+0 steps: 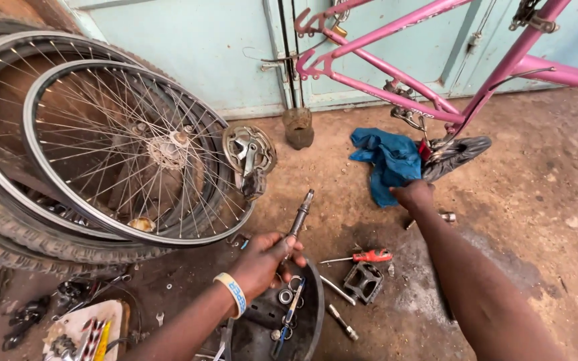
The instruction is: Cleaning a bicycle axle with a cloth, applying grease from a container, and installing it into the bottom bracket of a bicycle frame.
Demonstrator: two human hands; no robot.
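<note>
My left hand (262,261) grips a dark metal axle spindle (300,215) and holds it upright over a black tray (312,314) of small parts. A pale wristband sits on that wrist. My right hand (413,195) reaches forward and rests on a blue rag (386,160) lying on the dirt floor. Just beyond the rag is the bottom bracket of an upside-down pink bicycle frame (396,63), with a black saddle (459,152) beside it.
Two spoked wheels (135,144) and a tyre lean at the left. A chainring with crank (249,155) lies by them. A red-handled screwdriver (369,256), a black pedal (364,281), bolts and bearings lie on the floor. Pale blue doors stand behind.
</note>
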